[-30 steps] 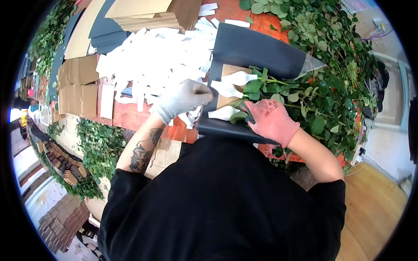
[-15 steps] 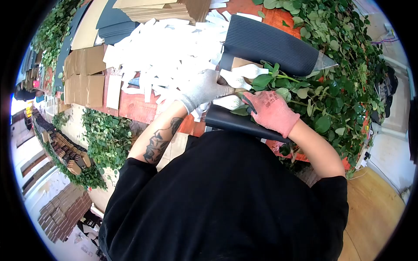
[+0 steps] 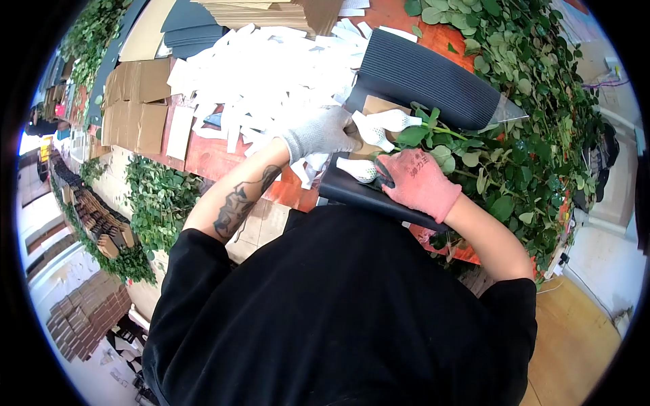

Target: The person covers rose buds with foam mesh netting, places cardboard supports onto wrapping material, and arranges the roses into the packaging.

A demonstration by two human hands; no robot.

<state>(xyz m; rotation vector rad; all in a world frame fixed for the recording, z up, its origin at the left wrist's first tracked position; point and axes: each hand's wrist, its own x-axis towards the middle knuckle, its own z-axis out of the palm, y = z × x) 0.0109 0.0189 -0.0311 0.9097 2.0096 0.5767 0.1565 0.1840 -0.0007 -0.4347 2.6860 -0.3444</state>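
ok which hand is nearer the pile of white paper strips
Left. The left hand is by the lower right edge of the white paper strips in the picture; the right hand is farther right, beside the green leaves.

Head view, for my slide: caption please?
Grey-gloved left hand and pink-gloved right hand beside white mesh sleeves and leafy stems.

The one legible text is on the right hand [image 3: 418, 184]: dark Chinese characters [image 3: 418, 164] printed across the back of its pink glove [image 3: 433, 195], apparently 弹力王, the first character the least certain. White slips [image 3: 353, 8] at the bench's [image 3: 386, 12] far edge bear faint marks, too small to read.
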